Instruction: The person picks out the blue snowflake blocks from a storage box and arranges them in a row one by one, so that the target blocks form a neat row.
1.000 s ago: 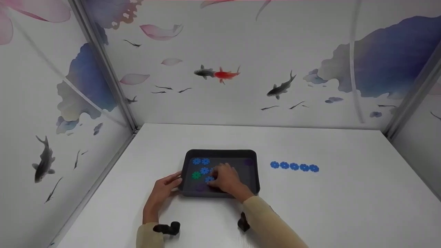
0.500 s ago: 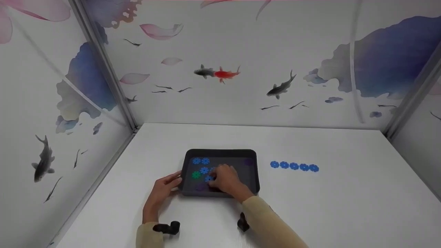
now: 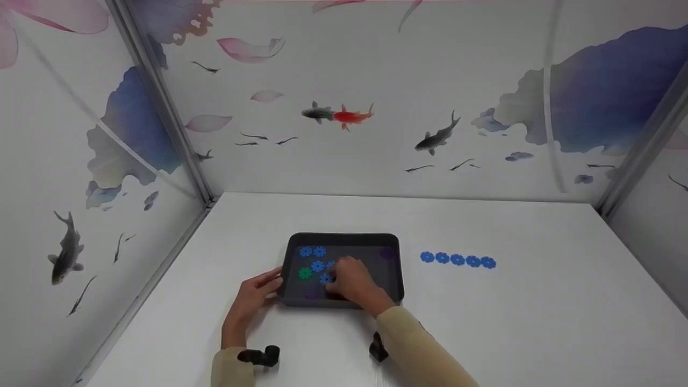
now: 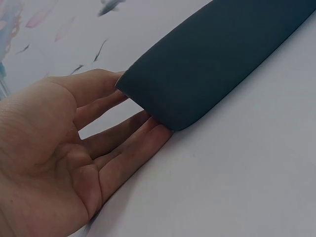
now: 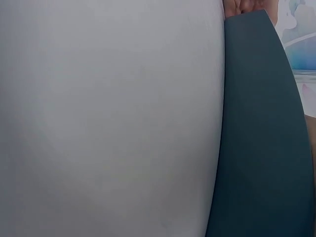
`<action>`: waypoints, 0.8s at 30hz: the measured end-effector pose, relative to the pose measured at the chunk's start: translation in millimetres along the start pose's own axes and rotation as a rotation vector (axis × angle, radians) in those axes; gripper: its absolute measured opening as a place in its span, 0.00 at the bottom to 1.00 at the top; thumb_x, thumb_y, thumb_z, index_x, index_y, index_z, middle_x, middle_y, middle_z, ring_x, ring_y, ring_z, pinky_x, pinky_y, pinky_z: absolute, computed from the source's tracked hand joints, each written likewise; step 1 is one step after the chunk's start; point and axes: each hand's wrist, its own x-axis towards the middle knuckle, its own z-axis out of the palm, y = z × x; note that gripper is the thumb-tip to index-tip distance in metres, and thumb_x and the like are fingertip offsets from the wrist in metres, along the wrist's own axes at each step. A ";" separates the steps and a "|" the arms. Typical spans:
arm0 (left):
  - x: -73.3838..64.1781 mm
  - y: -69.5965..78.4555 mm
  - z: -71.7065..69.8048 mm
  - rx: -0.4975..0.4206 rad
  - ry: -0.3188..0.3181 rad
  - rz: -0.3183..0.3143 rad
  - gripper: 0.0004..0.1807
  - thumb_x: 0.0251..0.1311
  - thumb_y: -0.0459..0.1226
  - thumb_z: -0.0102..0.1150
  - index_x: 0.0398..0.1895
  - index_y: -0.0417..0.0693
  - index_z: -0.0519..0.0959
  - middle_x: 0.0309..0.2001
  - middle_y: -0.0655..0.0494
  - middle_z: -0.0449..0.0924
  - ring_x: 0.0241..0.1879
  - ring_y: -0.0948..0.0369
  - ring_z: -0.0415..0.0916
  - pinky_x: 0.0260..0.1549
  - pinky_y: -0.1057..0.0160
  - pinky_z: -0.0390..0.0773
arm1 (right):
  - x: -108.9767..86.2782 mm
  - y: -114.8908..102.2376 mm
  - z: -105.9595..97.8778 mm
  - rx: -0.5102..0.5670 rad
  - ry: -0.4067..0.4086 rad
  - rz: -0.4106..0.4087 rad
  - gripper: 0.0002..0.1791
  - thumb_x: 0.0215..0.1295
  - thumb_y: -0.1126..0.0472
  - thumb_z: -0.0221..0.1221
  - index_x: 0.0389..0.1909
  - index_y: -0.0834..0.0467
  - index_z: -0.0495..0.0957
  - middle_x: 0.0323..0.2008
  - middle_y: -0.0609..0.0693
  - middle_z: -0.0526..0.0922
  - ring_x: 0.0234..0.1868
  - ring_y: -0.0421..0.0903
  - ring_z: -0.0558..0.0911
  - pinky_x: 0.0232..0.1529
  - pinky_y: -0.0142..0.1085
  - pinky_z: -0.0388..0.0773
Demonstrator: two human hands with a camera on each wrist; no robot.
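A dark shallow tray [image 3: 344, 303] stands on the white table. My left hand [image 3: 252, 303] touches its left end with fingers mostly straight. In the left wrist view, fingertips [image 4: 160, 133] meet the tray's lower corner and another digit reaches its rim. My right hand [image 3: 355, 279] reaches down inside the tray, fingers bent. A blue flower-shaped disc [image 3: 324, 278] lies right at its fingertips; I cannot tell if they pinch anything. More blue discs [image 3: 317, 266], a green one [image 3: 305, 273] and dark purple ones [image 3: 387, 252] lie in the tray. The right wrist view shows mainly the tray's outer wall [image 5: 261, 123].
Several blue flower-shaped discs [image 3: 457, 259] form a row on the table [image 3: 537, 301] right of the tray. White panels [image 3: 376, 64] painted with fish and petals enclose the back and sides. Black wrist-worn devices [image 3: 260, 355] show at both sleeves.
Almost nothing differs. My right fingers stay low in the tray at nearly the same place, with the blue disc beside them shifted slightly away. My left hand keeps its place.
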 end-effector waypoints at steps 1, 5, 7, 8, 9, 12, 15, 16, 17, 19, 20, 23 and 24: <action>-0.3 0.3 0.1 0.003 0.000 0.000 0.23 0.69 0.38 0.60 0.66 0.45 0.76 0.66 0.38 0.75 0.61 0.47 0.78 0.52 0.51 0.84 | -0.1 -0.2 -0.2 0.000 -0.003 0.003 0.16 0.56 0.58 0.70 0.45 0.60 0.88 0.44 0.56 0.88 0.46 0.53 0.84 0.51 0.47 0.83; 0.6 -0.4 0.3 0.008 -0.005 -0.008 0.23 0.70 0.38 0.59 0.67 0.45 0.75 0.67 0.38 0.73 0.62 0.46 0.77 0.53 0.50 0.84 | -1.1 -1.1 -1.1 0.000 -0.017 0.017 0.17 0.56 0.59 0.70 0.46 0.61 0.88 0.43 0.56 0.87 0.45 0.51 0.82 0.49 0.44 0.83; 1.3 -1.0 0.1 0.008 -0.003 -0.007 0.23 0.70 0.38 0.59 0.67 0.46 0.75 0.67 0.38 0.74 0.61 0.46 0.78 0.53 0.51 0.84 | -1.4 -1.6 -1.5 0.002 -0.019 0.017 0.17 0.56 0.59 0.70 0.46 0.62 0.88 0.42 0.57 0.86 0.45 0.51 0.82 0.49 0.44 0.83; 1.8 -1.5 -0.1 0.007 -0.002 -0.007 0.23 0.69 0.38 0.59 0.67 0.46 0.76 0.67 0.38 0.74 0.61 0.47 0.78 0.53 0.51 0.84 | -1.6 -1.6 -1.6 0.001 -0.017 0.014 0.17 0.55 0.59 0.70 0.46 0.62 0.88 0.42 0.57 0.86 0.45 0.52 0.82 0.49 0.44 0.84; 2.1 -2.0 -0.3 0.008 0.000 -0.005 0.23 0.69 0.38 0.60 0.66 0.47 0.76 0.67 0.39 0.74 0.61 0.47 0.78 0.53 0.51 0.84 | -1.7 -1.2 -1.7 0.000 -0.015 0.010 0.17 0.55 0.59 0.70 0.46 0.61 0.88 0.42 0.57 0.86 0.45 0.52 0.82 0.49 0.44 0.84; 2.2 -2.7 -1.0 0.011 -0.003 0.001 0.23 0.69 0.39 0.60 0.66 0.48 0.77 0.66 0.40 0.75 0.60 0.49 0.79 0.53 0.52 0.84 | -2.3 1.3 -1.8 0.004 -0.003 -0.007 0.18 0.54 0.58 0.71 0.46 0.61 0.88 0.42 0.56 0.87 0.45 0.52 0.82 0.48 0.44 0.84; 1.8 -2.9 -1.6 0.010 -0.013 0.005 0.23 0.69 0.39 0.60 0.66 0.47 0.76 0.66 0.40 0.75 0.60 0.49 0.79 0.53 0.52 0.84 | -3.5 4.3 -2.6 0.007 0.022 -0.022 0.18 0.54 0.58 0.71 0.45 0.61 0.88 0.40 0.55 0.87 0.42 0.51 0.81 0.46 0.43 0.83; 1.5 -2.6 -1.9 0.009 -0.014 0.006 0.23 0.69 0.39 0.60 0.66 0.47 0.76 0.66 0.40 0.75 0.60 0.49 0.79 0.53 0.52 0.84 | -3.8 4.9 -3.1 0.006 0.036 -0.030 0.17 0.54 0.58 0.71 0.44 0.61 0.88 0.39 0.55 0.87 0.41 0.50 0.81 0.46 0.43 0.83; 1.2 -2.2 -2.1 0.010 -0.014 0.007 0.23 0.69 0.39 0.60 0.66 0.47 0.76 0.66 0.40 0.75 0.60 0.50 0.79 0.53 0.53 0.84 | -4.1 5.4 -3.6 -0.003 0.053 -0.041 0.17 0.53 0.58 0.71 0.43 0.61 0.89 0.38 0.55 0.87 0.41 0.50 0.81 0.45 0.43 0.83; 1.3 -1.6 -2.5 0.008 -0.016 0.004 0.23 0.69 0.40 0.60 0.66 0.47 0.76 0.66 0.41 0.76 0.60 0.50 0.79 0.53 0.53 0.84 | -4.4 6.1 -4.9 -0.029 0.084 -0.061 0.16 0.53 0.57 0.70 0.42 0.60 0.89 0.37 0.53 0.87 0.39 0.50 0.81 0.45 0.44 0.82; 1.3 -1.5 -2.7 0.010 -0.015 0.002 0.23 0.69 0.40 0.60 0.66 0.48 0.77 0.66 0.42 0.76 0.60 0.51 0.79 0.53 0.53 0.84 | -4.7 6.5 -5.4 -0.046 0.100 -0.072 0.16 0.53 0.56 0.70 0.42 0.59 0.89 0.36 0.53 0.87 0.39 0.50 0.81 0.44 0.44 0.81; 1.2 -1.4 -2.9 0.012 -0.016 -0.002 0.23 0.69 0.40 0.60 0.66 0.48 0.77 0.66 0.42 0.76 0.61 0.50 0.78 0.54 0.53 0.83 | -6.2 7.9 -7.3 -0.079 0.124 -0.087 0.16 0.53 0.55 0.70 0.41 0.58 0.90 0.35 0.51 0.86 0.38 0.49 0.80 0.44 0.47 0.79; 1.1 -1.3 -2.9 0.011 -0.017 -0.006 0.23 0.69 0.40 0.60 0.66 0.49 0.77 0.66 0.42 0.76 0.61 0.50 0.78 0.54 0.53 0.83 | -6.8 8.6 -7.9 -0.085 0.129 -0.089 0.16 0.53 0.54 0.70 0.41 0.58 0.89 0.35 0.51 0.86 0.39 0.49 0.80 0.44 0.47 0.78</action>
